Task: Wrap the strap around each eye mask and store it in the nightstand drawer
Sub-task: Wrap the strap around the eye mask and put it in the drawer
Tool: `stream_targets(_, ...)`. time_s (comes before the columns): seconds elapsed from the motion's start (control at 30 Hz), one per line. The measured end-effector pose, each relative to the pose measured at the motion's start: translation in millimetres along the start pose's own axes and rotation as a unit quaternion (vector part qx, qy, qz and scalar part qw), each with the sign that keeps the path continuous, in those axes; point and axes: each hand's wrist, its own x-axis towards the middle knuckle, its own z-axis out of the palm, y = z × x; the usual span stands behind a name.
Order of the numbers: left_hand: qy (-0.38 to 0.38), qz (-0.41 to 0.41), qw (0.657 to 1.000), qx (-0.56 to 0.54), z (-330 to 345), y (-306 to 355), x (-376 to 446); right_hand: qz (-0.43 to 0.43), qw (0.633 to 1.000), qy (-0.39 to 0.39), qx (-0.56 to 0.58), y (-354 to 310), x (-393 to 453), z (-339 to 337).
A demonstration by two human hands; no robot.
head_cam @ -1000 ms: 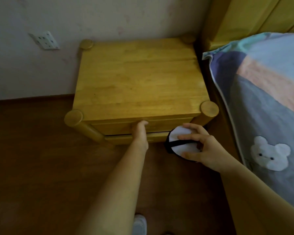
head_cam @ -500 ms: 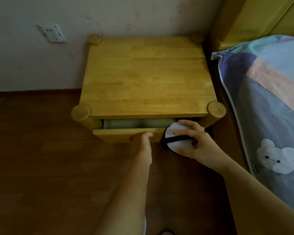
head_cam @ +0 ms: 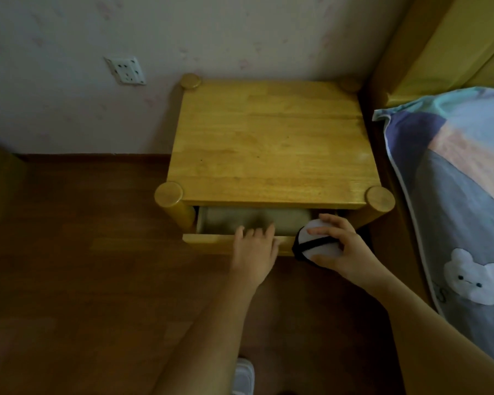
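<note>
A wooden nightstand (head_cam: 271,143) stands against the wall beside the bed. Its top drawer (head_cam: 208,238) is pulled partly out and shows a pale inside. My left hand (head_cam: 254,249) rests over the drawer's front edge, its fingers spread and slightly blurred. My right hand (head_cam: 345,249) grips a folded white eye mask (head_cam: 322,246) with its black strap wrapped across it. The mask hovers at the drawer's right front corner, just above the front panel.
A bed with a patchwork quilt (head_cam: 462,201) bearing a white bear patch runs along the right. Its wooden headboard (head_cam: 439,47) rises behind. A wall socket (head_cam: 125,70) sits to the left of the nightstand. Brown wood floor (head_cam: 97,280) lies in front, and a white shoe (head_cam: 243,374) shows below.
The drawer went from shut to partly pulled out under my left hand. My left hand's fingers have loosened and spread on the front edge. My right hand has kept the mask beside the drawer.
</note>
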Motion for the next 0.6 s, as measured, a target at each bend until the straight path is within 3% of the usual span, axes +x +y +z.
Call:
stream_targets(0.2, -0.036, 0.001, 0.999, 0.004, -12, -6, 8, 0.004, 0.999, 0.037, 0.027, 2, 9, 9)
stream_targets(0.47, -0.097, -0.024, 0.995, -0.030, -10, -8, -3, 0.012, 0.999, 0.026, 0.021, 21, 22, 32)
stream_targets(0.6, -0.150, 0.005, 0.985, -0.081, 5, -8, -2, 0.008, 1.000, 0.005, 0.027, 29, 29, 42)
